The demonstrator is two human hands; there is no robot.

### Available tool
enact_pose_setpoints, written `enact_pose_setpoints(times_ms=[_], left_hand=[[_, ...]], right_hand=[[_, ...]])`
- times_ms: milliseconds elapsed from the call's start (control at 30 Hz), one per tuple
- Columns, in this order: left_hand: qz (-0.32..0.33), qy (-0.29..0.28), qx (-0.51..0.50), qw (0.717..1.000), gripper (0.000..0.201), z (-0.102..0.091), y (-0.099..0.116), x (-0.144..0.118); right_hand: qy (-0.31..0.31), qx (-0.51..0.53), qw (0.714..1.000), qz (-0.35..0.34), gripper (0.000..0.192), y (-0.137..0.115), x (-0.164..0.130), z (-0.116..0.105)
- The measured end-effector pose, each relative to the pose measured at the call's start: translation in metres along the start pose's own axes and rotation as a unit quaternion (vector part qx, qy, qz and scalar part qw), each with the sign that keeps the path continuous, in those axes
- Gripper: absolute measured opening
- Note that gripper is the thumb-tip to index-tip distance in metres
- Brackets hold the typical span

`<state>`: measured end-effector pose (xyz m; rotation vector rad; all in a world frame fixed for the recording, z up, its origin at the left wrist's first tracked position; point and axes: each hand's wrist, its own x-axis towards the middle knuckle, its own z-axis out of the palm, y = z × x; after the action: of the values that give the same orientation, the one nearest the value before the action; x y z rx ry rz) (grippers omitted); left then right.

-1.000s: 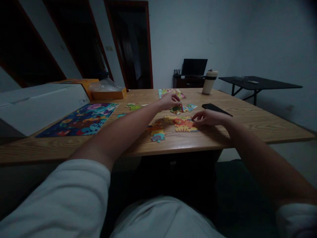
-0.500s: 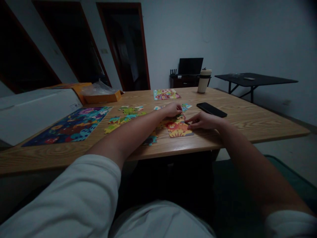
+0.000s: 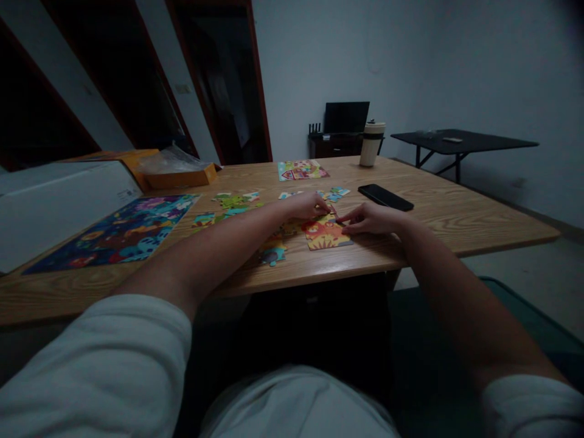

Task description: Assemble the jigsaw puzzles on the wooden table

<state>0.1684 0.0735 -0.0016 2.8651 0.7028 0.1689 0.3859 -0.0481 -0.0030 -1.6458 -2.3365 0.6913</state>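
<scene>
A partly joined jigsaw puzzle (image 3: 326, 238) in orange and yellow, with red animal faces, lies near the table's front edge. My left hand (image 3: 309, 205) is bent over its far edge, fingers closed on a reddish puzzle piece (image 3: 331, 212). From the right, my right hand (image 3: 370, 218) meets the same corner, its index finger and thumb closed at the puzzle's right edge. The fingertips cover part of the join. Loose blue and yellow pieces (image 3: 272, 252) lie left of the joined part, some hidden by my left forearm.
More puzzle pieces (image 3: 232, 201) lie farther left, near a dark, colourful picture sheet (image 3: 114, 237). A white box (image 3: 68, 204) and an orange tray (image 3: 182, 176) with clear plastic stand behind. A phone (image 3: 385, 198), a cup (image 3: 371, 145) and another picture sheet (image 3: 302, 170) are on the wooden table (image 3: 479, 225).
The view has shifted slightly. Both hands stay at the puzzle's far right corner, and my left fingers have drawn back a little, showing more blue pieces behind them.
</scene>
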Motion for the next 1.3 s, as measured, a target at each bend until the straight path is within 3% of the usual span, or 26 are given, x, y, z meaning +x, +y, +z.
enact_pose_setpoints(times_ms=[567,733,867,1133,1233,1300], left_hand=[[0.059,-0.007,0.017,0.998,0.035,0.005,-0.006,-0.002],[0.015,0.002,0.015,1.0,0.037,0.007,-0.011,-0.003],[-0.002,-0.003,0.024,1.0,0.036,0.004,-0.006,-0.011],[0.017,-0.071,0.055,0.996,0.041,0.001,0.022,-0.033],[-0.026,-0.081,0.057,0.995,0.051,-0.008,0.027,-0.04],[-0.085,-0.057,0.041,0.994,0.058,-0.02,0.023,-0.05]], right_hand=[[0.025,0.013,1.0,-0.012,0.054,-0.001,0.001,0.003],[0.118,-0.042,0.992,-0.029,0.047,-0.006,0.01,0.008],[0.101,-0.1,0.989,-0.05,0.04,-0.01,0.015,0.01],[0.078,-0.054,0.994,-0.054,0.039,-0.005,0.016,0.012],[0.091,-0.052,0.993,-0.045,0.037,0.001,0.022,0.004],[0.113,-0.063,0.992,-0.004,0.039,0.006,0.031,-0.007]])
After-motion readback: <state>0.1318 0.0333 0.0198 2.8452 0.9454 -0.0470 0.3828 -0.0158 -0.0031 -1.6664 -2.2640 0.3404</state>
